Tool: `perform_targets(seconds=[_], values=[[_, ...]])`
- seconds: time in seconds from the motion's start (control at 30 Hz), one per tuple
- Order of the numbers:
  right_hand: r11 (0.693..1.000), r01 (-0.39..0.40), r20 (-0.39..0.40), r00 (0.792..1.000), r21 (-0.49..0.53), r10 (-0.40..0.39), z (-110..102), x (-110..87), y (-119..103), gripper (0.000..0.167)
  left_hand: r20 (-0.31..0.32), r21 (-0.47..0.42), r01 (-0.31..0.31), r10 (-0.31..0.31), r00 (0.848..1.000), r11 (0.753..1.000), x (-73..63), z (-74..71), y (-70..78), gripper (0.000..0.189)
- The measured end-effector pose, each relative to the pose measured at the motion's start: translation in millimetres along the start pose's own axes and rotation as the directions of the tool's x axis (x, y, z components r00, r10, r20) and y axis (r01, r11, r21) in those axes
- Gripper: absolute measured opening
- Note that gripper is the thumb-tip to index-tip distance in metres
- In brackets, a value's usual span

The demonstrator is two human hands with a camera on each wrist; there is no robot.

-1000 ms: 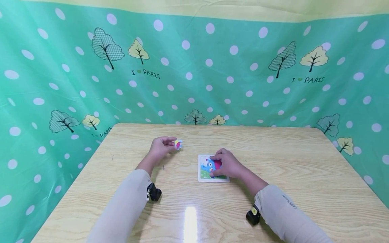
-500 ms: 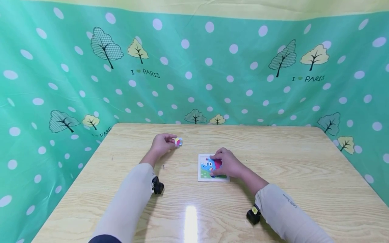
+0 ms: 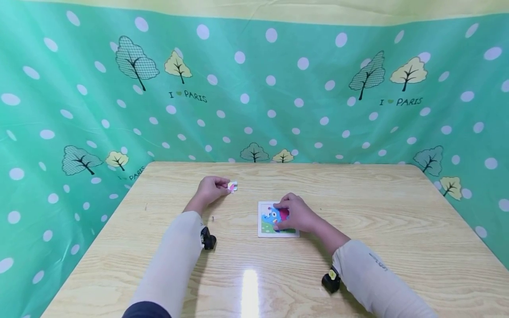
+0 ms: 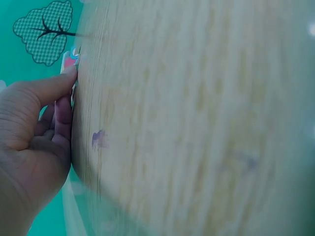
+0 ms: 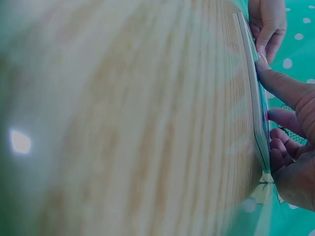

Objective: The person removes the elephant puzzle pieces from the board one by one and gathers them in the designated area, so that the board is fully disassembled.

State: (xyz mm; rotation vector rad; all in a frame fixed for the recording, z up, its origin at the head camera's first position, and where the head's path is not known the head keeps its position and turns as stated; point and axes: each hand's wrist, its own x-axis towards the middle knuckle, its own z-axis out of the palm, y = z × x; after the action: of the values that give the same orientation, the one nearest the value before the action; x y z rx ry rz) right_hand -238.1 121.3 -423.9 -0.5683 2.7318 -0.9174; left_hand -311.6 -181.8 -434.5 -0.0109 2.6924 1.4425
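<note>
Currently we see the L hand (image 3: 209,190) pinch a pink-&-yellow piece (image 3: 233,187) btwn thumb & fingers, to the left & far side of the framed puzzle (image 3: 272,218), which sits nr mid worktop (image 3: 377,203). The R hand (image 3: 301,215) is over that puzzle's right half, thumb & index spread apart w/ tips resting on its pic. At the far side, we've a green dotted curtain (image 3: 284,121).
</note>
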Motion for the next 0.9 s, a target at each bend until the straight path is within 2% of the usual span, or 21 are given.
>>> perform_targets(seconds=[0.27, 0.37, 0.63, 0.9], values=[[1.0, 0.001, -0.002, 1.0, -0.005, -0.001, -1, 0.6, 0, 0.066, 0.05, 0.088, -0.009, 0.004, 0.999, 0.996, 1.9, -1.8, 0.7, 0.034], [1.0, 0.001, -0.003, 1.0, -0.01, -0.001, -1, 0.8, 1, 0.066, 0.066, 0.094, -0.014, 0.008, 0.998, 0.995, 2.8, -1.9, 0.6, 0.037], [1.0, -0.003, -0.01, 1.0, -0.013, 0.003, 0, 0.2, 2, 0.066, 0.068, -0.037, -0.014, 0.017, 0.998, 0.999, 1.3, -0.9, -4.9, 0.039], [1.0, -0.001, -0.016, 1.0, -0.007, 0.001, 2, 0.1, 1, 0.065, 0.058, -0.141, -0.026, 0.034, 0.998, 0.99, -9.4, -0.8, -2.7, 0.036]])
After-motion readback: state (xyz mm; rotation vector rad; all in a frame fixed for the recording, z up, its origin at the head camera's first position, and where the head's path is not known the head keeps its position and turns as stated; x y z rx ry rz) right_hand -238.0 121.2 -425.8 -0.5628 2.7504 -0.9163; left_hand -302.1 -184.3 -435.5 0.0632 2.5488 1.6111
